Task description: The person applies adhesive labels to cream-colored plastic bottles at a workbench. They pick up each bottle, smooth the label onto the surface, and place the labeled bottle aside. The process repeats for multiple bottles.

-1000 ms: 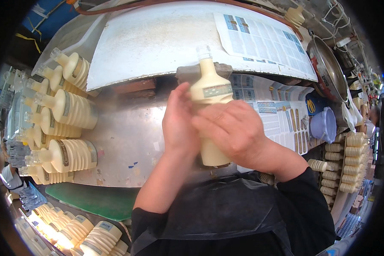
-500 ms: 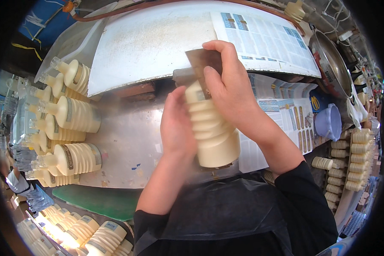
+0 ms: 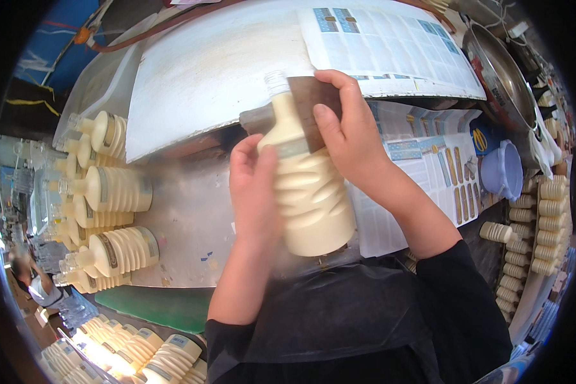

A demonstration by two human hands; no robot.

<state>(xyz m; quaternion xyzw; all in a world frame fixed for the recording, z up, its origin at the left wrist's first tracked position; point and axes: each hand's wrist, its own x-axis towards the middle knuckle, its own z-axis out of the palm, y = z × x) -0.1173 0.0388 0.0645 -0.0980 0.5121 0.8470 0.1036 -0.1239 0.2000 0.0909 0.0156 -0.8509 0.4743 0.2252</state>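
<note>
A cream bottle (image 3: 317, 224) with wavy ribs and a clear threaded neck leans in front of me, its neck pointing away. My left hand (image 3: 255, 185) is closed against its left side, slightly blurred, with the fingers curled near the shoulder. A greyish band (image 3: 293, 148) lies across that shoulder. My right hand (image 3: 355, 131) pinches a thin dark brown flat plate (image 3: 313, 105) between thumb and fingers. The plate's lower edge touches the bottle at the shoulder band. A grey block (image 3: 257, 119) sits behind the bottle at the edge of the white board.
Several cream bottles (image 3: 118, 190) lie stacked at the left. Beyond is a white board (image 3: 205, 70) with a label sheet (image 3: 390, 48). To the right are more label sheets (image 3: 416, 173), yellow-handled scissors (image 3: 479, 139), a lilac bucket (image 3: 502, 169) and rows of bottles (image 3: 549, 224).
The bottle has turned, and its clear neck now shows beside the plate. My left hand has shifted slightly left with its fingers curled more; my right hand still holds the plate.
</note>
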